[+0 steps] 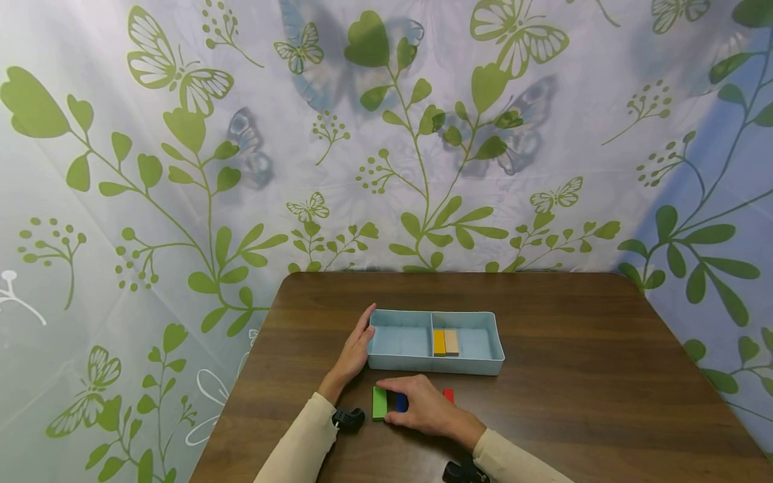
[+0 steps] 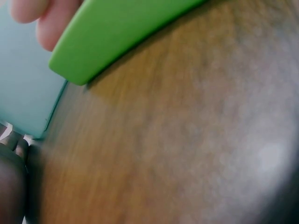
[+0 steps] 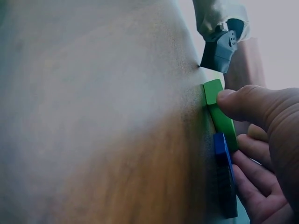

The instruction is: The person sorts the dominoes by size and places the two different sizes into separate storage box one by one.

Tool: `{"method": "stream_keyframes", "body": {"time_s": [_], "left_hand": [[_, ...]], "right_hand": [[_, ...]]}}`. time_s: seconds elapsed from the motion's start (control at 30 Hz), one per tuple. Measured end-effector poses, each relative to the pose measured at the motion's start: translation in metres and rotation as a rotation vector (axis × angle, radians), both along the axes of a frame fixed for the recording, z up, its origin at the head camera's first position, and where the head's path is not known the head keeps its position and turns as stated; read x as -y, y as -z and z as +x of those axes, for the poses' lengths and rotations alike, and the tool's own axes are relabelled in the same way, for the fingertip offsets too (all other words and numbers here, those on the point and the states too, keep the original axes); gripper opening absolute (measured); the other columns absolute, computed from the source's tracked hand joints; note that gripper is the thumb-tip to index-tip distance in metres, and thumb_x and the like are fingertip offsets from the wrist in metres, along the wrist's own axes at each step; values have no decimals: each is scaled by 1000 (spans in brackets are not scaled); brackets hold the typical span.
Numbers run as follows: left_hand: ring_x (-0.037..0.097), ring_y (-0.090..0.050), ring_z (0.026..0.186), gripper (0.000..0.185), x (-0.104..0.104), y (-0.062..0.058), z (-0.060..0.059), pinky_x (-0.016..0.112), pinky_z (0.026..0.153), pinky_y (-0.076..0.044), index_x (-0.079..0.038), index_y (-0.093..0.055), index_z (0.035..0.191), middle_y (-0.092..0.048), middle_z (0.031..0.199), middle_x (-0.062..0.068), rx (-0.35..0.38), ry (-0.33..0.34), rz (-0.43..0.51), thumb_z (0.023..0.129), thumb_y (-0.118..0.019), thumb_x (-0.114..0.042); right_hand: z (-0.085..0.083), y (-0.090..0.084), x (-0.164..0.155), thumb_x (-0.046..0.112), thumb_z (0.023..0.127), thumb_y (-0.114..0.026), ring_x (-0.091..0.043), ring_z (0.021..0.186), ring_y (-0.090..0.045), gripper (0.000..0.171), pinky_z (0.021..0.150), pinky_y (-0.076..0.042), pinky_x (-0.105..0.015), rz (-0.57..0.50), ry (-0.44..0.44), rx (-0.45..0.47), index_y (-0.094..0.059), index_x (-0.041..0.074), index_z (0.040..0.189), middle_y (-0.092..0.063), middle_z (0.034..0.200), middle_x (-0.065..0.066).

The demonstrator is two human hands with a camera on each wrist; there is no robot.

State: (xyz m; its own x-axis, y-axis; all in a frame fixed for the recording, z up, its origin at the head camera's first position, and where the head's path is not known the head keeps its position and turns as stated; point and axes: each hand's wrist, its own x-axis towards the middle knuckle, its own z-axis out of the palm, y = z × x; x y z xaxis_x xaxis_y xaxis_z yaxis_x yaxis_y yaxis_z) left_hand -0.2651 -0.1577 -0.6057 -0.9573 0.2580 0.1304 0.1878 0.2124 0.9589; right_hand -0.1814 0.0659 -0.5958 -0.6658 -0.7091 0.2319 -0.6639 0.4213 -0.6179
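My left hand [image 1: 356, 345] lies along the left end of a light blue two-part tray [image 1: 435, 363], its fingers extended against the wall. In front of the tray, my right hand [image 1: 425, 406] pinches a green block [image 1: 379, 404] by its two ends between thumb and fingers. The right wrist view shows the thumb on the near end of this green block [image 3: 223, 122]. A blue block [image 1: 401, 402] lies just right of it, partly under the right hand. Behind that hand a red block [image 1: 449, 395] is mostly hidden.
A yellow block [image 1: 439, 343] and a beige block [image 1: 451, 342] lie side by side in the tray's right compartment, against the divider [image 1: 431, 332]. The wooden table [image 1: 574, 376] stretches right of the tray. A patterned curtain [image 1: 386, 188] hangs behind the table.
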Motion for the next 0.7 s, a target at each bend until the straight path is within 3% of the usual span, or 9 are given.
{"method": "stream_keyframes", "body": {"time_s": [0.2, 0.33, 0.4, 0.57, 0.63, 0.7], "left_hand": [[28, -15, 171, 56, -1, -1, 0, 63, 137, -14, -27, -25, 176, -20, 184, 1, -6, -2, 6, 121, -33, -15], [32, -13, 171, 57, 0, 0, -1, 65, 136, -13, -26, -25, 176, -19, 184, 5, -5, 10, 13, 121, -32, -13], [27, -13, 171, 55, 4, 16, -10, 66, 136, -11, -27, -26, 176, -20, 184, -3, 3, 24, 48, 121, -34, -29], [24, -15, 171, 56, 7, 19, -11, 65, 136, -15, -36, -26, 175, -20, 184, -8, -2, 28, 12, 120, -35, -35], [32, -17, 171, 57, 6, 6, -3, 66, 134, -19, -33, -25, 176, -19, 185, 3, -39, 30, -31, 121, -34, -23], [36, -17, 170, 57, 8, 10, -5, 67, 134, -21, -29, -24, 176, -20, 184, 7, -79, 48, -18, 121, -34, -24]], "right_hand": [[0, 0, 0, 24, 97, -84, -11, 128, -70, 56, 107, -61, -37, -25, 2, 19, -68, 9, 149, -74, 143, 0], [-1, 1, -1, 24, 96, -85, -11, 128, -70, 56, 106, -61, -37, -51, 8, 13, -69, 9, 148, -74, 142, 0], [-2, -1, -2, 24, 96, -86, -12, 127, -71, 56, 105, -62, -37, -65, 16, 8, -69, 9, 148, -75, 142, 1], [-3, -8, -7, 25, 96, -86, -17, 125, -74, 57, 104, -62, -40, -96, 27, 19, -69, 10, 148, -75, 142, 1], [-4, -11, -10, 25, 97, -86, -19, 124, -75, 57, 104, -63, -41, -103, 32, 20, -69, 10, 149, -75, 142, 1], [-5, -13, -12, 25, 96, -87, -21, 124, -75, 57, 104, -63, -42, -112, 37, 14, -69, 9, 148, -75, 141, -1]]}}
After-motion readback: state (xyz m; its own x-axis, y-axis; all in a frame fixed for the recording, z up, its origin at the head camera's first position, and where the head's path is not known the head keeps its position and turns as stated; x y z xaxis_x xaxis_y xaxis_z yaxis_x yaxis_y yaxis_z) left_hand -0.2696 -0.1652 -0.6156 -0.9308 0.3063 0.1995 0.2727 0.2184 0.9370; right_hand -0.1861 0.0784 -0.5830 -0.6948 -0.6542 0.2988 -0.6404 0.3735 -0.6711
